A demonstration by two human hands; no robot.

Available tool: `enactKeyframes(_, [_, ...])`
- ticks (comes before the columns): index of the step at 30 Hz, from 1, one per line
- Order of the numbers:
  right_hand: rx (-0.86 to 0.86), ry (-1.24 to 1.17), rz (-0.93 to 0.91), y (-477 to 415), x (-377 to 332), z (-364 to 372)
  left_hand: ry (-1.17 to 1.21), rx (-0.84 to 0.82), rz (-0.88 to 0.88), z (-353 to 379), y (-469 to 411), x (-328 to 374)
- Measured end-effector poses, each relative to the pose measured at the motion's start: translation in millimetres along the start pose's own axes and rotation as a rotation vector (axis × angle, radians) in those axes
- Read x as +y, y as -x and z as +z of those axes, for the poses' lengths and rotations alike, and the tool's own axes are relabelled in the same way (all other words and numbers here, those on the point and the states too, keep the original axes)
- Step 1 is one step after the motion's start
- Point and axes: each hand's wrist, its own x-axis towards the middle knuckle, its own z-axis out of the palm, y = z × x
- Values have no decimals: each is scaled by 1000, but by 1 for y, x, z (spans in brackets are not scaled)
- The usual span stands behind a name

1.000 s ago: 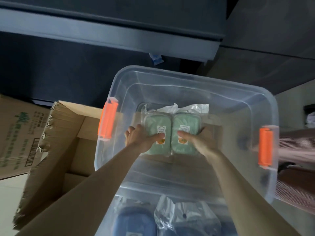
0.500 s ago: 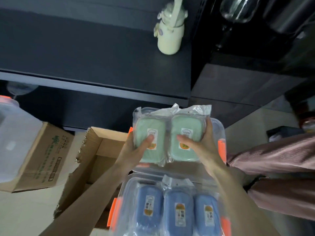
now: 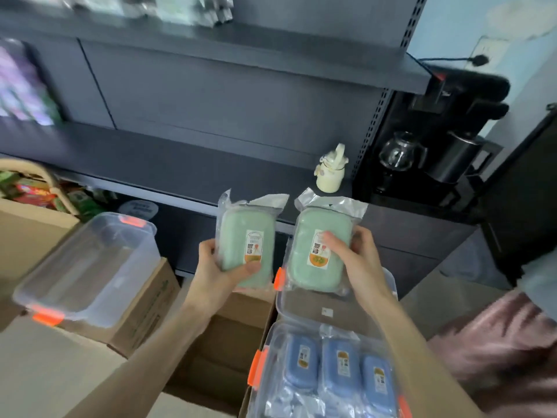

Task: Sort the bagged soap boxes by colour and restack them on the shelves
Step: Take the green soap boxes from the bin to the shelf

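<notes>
We hold one pale green, rounded soap box sealed in a clear plastic bag in each of the hands. The left hand (image 3: 223, 273) grips the left green box (image 3: 245, 248), thumb across its lower front and fingers curled round its left edge. The right hand (image 3: 358, 263) grips the right green box (image 3: 319, 251), thumb on the label and fingers wrapped behind the right edge. Both boxes stand upright, labels toward us, side by side but apart, in the air before the dark grey metal shelf (image 3: 187, 173). They are above the clear plastic bin with orange latches (image 3: 255, 369) that holds the blue bagged soap boxes (image 3: 340, 366). Both forearms reach forward and upward from the lower edge of the view, wrists roughly level. We judge the step in hand to be carrying the green pair to the shelf. To do it well, we lay each box on a bare part of the shelf board, clear of the cream lidded bottle (image 3: 330, 173) at its right end. We align the edges and release only once each box rests steady, so that later green boxes stack squarely.
</notes>
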Motion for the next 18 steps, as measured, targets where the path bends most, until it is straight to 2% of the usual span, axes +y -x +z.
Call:
enactKeyframes(7, [-50,92,-144,42,-73,83,7,-47,220,-89,35,83])
enactKeyframes(9, [-47,88,-188,45,-92,113,45,-37,220,-116,31,102])
enactKeyframes(14, [-43,89,-244,39,-125,199,4,137,255,-193,4,139])
enactKeyframes(18, [-43,48,-300,30,-142,271,90,56,292,-261,-30,172])
